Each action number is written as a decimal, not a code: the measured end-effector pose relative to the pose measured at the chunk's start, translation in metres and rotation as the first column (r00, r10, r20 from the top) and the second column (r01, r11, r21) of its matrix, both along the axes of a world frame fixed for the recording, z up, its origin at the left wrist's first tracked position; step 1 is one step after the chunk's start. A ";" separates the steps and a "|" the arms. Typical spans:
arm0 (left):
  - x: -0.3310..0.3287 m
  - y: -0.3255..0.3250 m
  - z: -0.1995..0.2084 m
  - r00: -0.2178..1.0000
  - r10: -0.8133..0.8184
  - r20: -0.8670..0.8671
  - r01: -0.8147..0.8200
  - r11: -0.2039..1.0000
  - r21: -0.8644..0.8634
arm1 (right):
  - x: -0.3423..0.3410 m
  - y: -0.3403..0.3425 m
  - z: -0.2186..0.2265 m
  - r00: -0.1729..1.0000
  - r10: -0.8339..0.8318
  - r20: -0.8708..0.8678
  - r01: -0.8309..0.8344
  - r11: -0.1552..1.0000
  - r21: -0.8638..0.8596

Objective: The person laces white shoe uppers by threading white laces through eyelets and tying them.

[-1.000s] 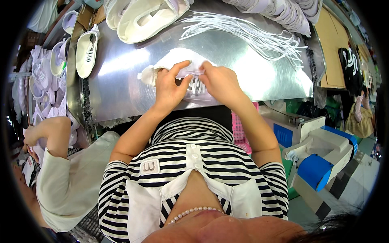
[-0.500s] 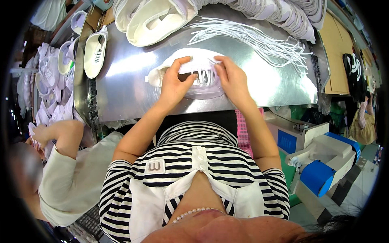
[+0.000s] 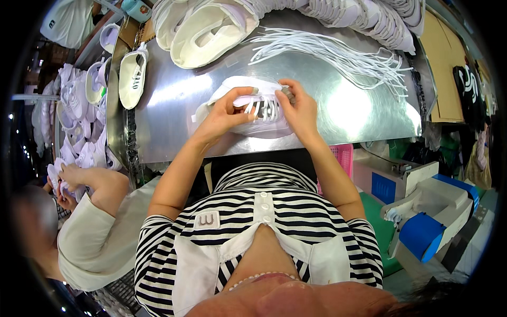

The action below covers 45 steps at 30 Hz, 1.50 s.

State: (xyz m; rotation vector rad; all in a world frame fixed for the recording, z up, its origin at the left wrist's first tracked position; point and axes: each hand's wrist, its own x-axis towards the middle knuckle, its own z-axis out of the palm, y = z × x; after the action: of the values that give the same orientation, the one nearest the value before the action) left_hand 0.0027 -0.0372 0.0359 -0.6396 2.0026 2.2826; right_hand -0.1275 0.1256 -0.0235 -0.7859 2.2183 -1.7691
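A white shoe upper (image 3: 237, 83) lies on its side on the metal table (image 3: 174, 124) in front of me. White shoelace (image 3: 268, 110) runs in rows across its dark opening. My left hand (image 3: 224, 117) grips the upper at the left end of the lacing, thumb below and fingers above. At the lacing's right end, my right hand (image 3: 300, 111) has its thumb and fingers pinched together by the eyelets. The shoelace seems to be in that pinch, though the fingertips partly cover it.
Loose white shoelaces (image 3: 327, 53) lie in a bundle at the back right. Behind are stacked white uppers (image 3: 208, 45); a single upper (image 3: 132, 79) sits at the left edge. A co-worker's arm (image 3: 100, 185) is at left. A grey-and-blue machine (image 3: 422, 227) stands at right.
My right hand's fingers have closed into a pinch beside the eyelets. My left thumb and fingers have shifted over the lacing's left end. The whole view has moved slightly.
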 end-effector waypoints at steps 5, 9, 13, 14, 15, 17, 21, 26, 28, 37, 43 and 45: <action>-0.017 -0.003 -0.005 0.996 0.078 0.053 -0.074 0.995 -0.070 | 0.007 0.009 0.014 0.968 0.144 -0.203 -0.173 0.976 -0.133; -0.018 0.000 -0.011 1.000 0.008 0.025 -0.008 1.000 -0.024 | 0.009 -0.002 0.012 0.794 0.166 -0.585 -0.166 0.985 0.054; -0.017 0.002 -0.003 0.999 0.035 0.036 -0.038 0.997 0.070 | 0.009 -0.006 0.005 0.865 0.125 -0.486 -0.182 0.981 -0.072; -0.017 0.001 -0.002 0.998 0.047 0.050 -0.053 0.991 0.126 | 0.012 -0.002 0.007 0.885 0.138 -0.445 -0.194 0.978 -0.081; -0.021 0.000 -0.004 0.996 0.083 0.026 -0.085 0.992 0.094 | 0.013 0.001 0.010 0.900 0.149 -0.409 -0.204 0.975 -0.094; -0.025 -0.002 -0.014 0.988 0.155 -0.009 -0.155 0.987 0.032 | 0.033 0.008 0.028 0.808 0.278 -0.520 -0.400 0.906 -0.137; -0.040 -0.005 -0.026 0.991 0.132 -0.037 -0.133 0.991 -0.033 | 0.059 0.016 0.027 0.796 0.287 -0.533 -0.409 0.904 -0.124; -0.027 -0.005 -0.007 0.998 0.016 0.066 0.017 0.884 -0.467 | 0.043 0.028 0.020 0.961 0.274 -0.041 -0.277 0.951 -0.140; -0.008 -0.005 0.002 0.999 -0.035 0.024 0.042 0.762 -0.647 | 0.038 0.045 0.016 0.939 0.299 0.169 -0.260 0.940 -0.220; 0.014 0.013 -0.014 0.995 -0.059 -0.074 -0.028 0.562 -0.827 | 0.042 0.013 0.000 0.933 0.155 0.323 -0.198 0.975 0.102; 0.010 0.007 -0.010 0.997 -0.067 -0.035 0.010 0.570 -0.822 | 0.037 0.011 0.005 0.926 0.088 0.367 -0.137 0.984 0.111; 0.010 0.008 -0.009 0.998 -0.059 -0.031 0.009 0.575 -0.818 | 0.039 0.012 0.006 0.976 0.068 0.206 -0.107 0.977 0.182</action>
State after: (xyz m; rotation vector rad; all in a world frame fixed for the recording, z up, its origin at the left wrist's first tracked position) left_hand 0.0128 -0.0292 0.0268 -0.5275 3.0348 1.1957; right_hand -0.0888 0.1376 -0.0177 -0.6259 2.1465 -1.4938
